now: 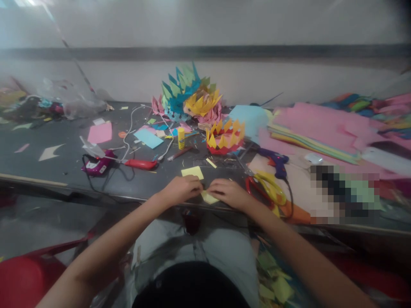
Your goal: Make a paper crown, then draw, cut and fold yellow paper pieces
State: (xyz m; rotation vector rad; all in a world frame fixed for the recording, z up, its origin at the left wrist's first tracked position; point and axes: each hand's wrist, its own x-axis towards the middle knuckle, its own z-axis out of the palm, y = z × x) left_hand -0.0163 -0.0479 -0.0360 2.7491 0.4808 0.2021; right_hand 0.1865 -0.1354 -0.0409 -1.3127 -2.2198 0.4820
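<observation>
My left hand [185,189] and my right hand [227,193] meet at the dark table's front edge, fingers curled onto a small pale-yellow paper [209,197] between them. Both hands are closed on this paper, which looks folded; their fingers hide its upper part. Just beyond my left hand lies a flat yellow paper [192,172]. A narrow yellow strip [211,162] rests farther back. Behind my right hand stands a ring of pointed yellow and red folded paper [225,137].
Yellow-handled scissors [272,188] and a blue glue gun [278,161] lie right of my right hand. A glue stick [181,138] stands mid-table. Left are a red-handled cutter [140,164] and purple device [99,164]. Paper stacks [321,128] fill the right.
</observation>
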